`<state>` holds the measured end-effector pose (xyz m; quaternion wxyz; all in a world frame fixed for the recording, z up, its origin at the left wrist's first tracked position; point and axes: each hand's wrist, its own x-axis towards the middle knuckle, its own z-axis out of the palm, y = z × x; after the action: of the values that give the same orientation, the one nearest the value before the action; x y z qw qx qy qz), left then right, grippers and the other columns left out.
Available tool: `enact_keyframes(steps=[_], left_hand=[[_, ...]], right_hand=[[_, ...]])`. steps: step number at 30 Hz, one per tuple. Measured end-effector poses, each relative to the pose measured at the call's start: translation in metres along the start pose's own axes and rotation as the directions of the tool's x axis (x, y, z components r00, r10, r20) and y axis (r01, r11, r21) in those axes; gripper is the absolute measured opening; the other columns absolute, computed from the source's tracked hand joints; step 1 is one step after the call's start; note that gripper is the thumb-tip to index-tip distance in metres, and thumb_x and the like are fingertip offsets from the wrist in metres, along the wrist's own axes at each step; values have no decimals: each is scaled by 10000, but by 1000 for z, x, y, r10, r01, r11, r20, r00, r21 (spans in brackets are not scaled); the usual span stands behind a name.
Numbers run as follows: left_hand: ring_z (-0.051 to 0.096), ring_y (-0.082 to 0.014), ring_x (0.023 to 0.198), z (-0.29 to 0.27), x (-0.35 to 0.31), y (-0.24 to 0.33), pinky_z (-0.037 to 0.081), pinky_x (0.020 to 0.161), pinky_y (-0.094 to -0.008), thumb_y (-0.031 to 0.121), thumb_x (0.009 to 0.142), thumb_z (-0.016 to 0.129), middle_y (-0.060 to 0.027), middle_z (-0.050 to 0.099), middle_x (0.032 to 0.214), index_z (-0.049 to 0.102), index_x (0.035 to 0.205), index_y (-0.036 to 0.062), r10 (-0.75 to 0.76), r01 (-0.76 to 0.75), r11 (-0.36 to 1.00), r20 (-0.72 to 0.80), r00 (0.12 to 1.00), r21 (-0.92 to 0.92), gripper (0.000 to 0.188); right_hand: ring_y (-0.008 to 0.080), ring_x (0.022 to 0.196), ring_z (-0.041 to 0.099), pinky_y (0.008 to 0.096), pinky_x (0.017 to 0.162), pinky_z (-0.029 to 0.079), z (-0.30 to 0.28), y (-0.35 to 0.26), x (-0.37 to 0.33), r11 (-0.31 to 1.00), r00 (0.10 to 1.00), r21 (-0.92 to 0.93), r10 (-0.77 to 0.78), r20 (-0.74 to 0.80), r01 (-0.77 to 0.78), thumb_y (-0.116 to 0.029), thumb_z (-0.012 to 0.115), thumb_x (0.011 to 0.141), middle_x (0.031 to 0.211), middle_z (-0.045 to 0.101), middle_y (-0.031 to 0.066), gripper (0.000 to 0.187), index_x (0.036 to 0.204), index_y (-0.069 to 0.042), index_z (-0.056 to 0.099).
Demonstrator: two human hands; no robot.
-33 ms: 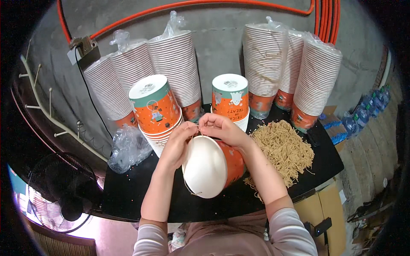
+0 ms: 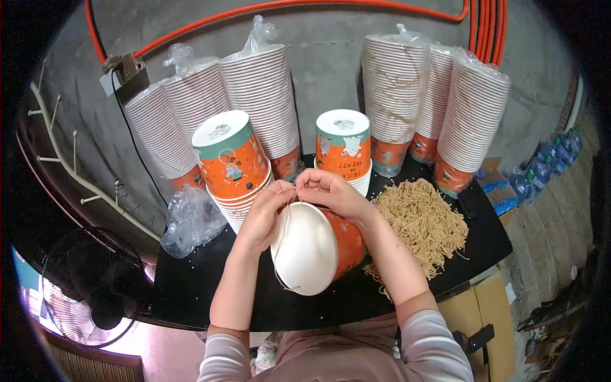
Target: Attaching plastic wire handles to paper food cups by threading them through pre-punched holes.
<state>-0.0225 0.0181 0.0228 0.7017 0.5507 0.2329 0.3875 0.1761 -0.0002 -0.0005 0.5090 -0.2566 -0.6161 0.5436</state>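
Observation:
An orange paper bucket (image 2: 349, 240) lies on its side in front of me, its white mouth facing me. At the bucket's far rim, my left hand (image 2: 270, 209) pinches a thin tan cord (image 2: 286, 219) between thumb and fingers. Close beside it, my right hand (image 2: 332, 196) is closed with its fingertips on the cord at the same spot. Part of the cord runs down along the left side of the mouth, and a short piece shows at the near rim. My fingers hide exactly how the cord passes through the rim.
A heap of tan cords (image 2: 420, 226) lies right of the bucket on the black table (image 2: 210, 293). Upside-down bucket stacks (image 2: 232, 165) (image 2: 344, 149) stand beyond my hands. Plastic-wrapped bucket stacks (image 2: 264, 102) (image 2: 474, 121) line the wall. Crumpled clear plastic (image 2: 191, 223) sits at left, near a fan (image 2: 89, 286).
The cord at the left of the bucket's mouth now shows as a longer loose line across the white inside. Both hands keep nearly the same place.

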Motion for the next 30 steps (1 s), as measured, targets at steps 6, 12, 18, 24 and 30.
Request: enact_keyframes(steps=[6,12,18,24,30], left_hand=[[542,-82,798,-10,2,-1,440,754,-230,190,1013,584,11,584,848,630,990,46,-32,32,999,48,998,-8,153],[576,-65,789,-11,3,-2,457,712,-210,162,1015,591,-6,650,890,647,1018,32,-30,35,991,36,999,-130,141],[606,-62,803,-20,7,-7,487,716,-213,149,1006,610,-9,670,911,668,1027,24,-44,50,997,96,994,-58,140],[615,-53,833,-9,3,-11,497,723,-212,152,1015,611,-5,679,940,683,1066,18,-27,27,1000,44,999,6,161],[656,-62,803,-8,3,-8,514,702,-210,116,969,674,-27,716,915,678,1073,4,25,-29,996,54,998,82,152]], right_hand=[[37,871,581,206,792,471,7,-8,-1,1000,1000,7,-23,-20,24,-153,666,975,921,632,-40,119,1031,-52,637],[39,869,546,214,801,449,2,5,4,1000,999,-10,-26,-35,26,-100,606,959,909,596,-51,55,955,-47,622],[21,820,514,199,736,429,1,5,3,994,995,-61,-94,-19,93,-94,606,952,876,565,-64,37,938,-60,607],[4,750,482,183,640,394,7,-3,0,980,991,-173,-109,-80,94,-97,660,931,819,538,-78,63,936,-74,600],[30,735,536,195,636,427,-1,13,5,998,989,-63,-29,-145,20,-94,642,929,801,577,-34,45,952,-73,610]])
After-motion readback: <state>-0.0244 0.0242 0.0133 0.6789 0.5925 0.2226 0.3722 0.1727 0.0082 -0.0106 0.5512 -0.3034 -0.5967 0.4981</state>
